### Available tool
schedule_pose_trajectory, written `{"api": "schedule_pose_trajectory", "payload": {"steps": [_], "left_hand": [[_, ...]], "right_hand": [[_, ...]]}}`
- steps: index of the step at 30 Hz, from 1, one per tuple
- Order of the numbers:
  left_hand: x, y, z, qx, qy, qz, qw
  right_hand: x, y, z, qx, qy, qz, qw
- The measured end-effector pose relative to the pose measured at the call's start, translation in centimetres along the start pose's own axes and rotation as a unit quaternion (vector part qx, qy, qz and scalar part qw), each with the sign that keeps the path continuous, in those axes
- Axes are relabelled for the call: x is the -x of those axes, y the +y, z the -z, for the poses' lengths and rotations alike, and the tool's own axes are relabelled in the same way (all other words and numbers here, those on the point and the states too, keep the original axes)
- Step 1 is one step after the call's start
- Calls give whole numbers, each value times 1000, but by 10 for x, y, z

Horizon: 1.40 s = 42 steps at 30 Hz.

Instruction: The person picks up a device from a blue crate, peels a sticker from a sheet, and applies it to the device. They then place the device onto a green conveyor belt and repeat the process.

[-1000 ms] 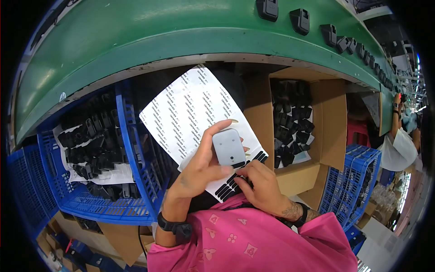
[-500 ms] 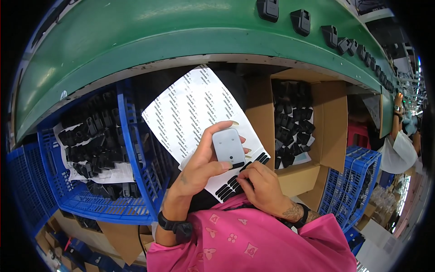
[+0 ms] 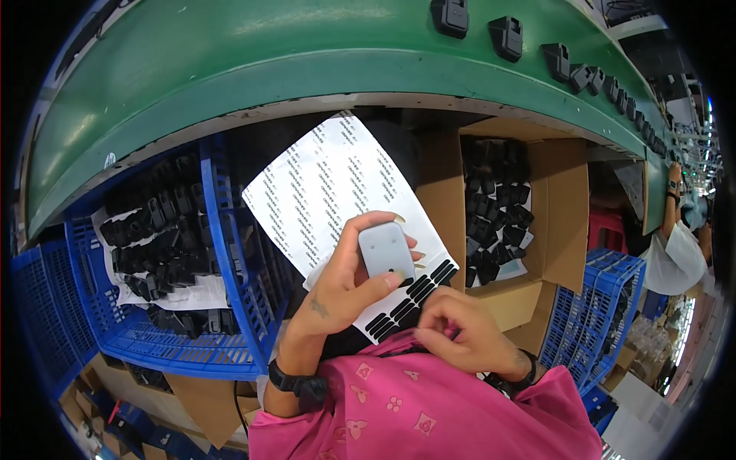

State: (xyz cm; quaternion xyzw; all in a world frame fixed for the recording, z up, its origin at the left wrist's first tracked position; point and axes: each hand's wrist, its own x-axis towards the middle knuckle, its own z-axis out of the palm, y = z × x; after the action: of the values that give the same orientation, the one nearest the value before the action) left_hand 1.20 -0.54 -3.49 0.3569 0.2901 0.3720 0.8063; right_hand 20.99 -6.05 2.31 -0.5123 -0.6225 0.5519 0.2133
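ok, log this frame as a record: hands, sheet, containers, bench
left hand: holds grey device, thumb over its lower end
right hand: fingers curled, near the black strips; whether it holds anything is unclear
sheet: white printed sheet beneath the left hand, black strips on its lower part
left side: blue crate with black parts
right side: cardboard box with black pieces
bench: green bench, black housings toward its right

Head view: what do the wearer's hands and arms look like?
The left hand, gloveless, shows long nails and a dark tattoo; its wrist wears a chunky black band. The right hand, also gloveless, has a black wristband. A pink sleeve covers the upper right arm.
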Motion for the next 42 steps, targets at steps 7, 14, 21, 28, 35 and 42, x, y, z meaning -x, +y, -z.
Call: {"api": "schedule_pose_trajectory", "payload": {"steps": [7,14,21,28,35,42], "left_hand": [[16,31,-44,-167,54,51,983],[20,39,-58,-299,89,-33,949],[20,44,-57,-289,81,-14,954],[20,44,-58,-283,101,-9,954],[22,43,-58,-296,103,-25,949],[21,42,-60,-315,109,-35,942]], "right_hand": [[-16,-44,24,-342,103,-60,932],[-27,-50,13,-373,137,-43,917],[-29,-47,13,-417,131,-39,899],[-32,-47,14,-419,118,-43,899],[-33,-47,10,-404,126,-41,905],[-35,-48,6,-398,161,-36,903]]}}
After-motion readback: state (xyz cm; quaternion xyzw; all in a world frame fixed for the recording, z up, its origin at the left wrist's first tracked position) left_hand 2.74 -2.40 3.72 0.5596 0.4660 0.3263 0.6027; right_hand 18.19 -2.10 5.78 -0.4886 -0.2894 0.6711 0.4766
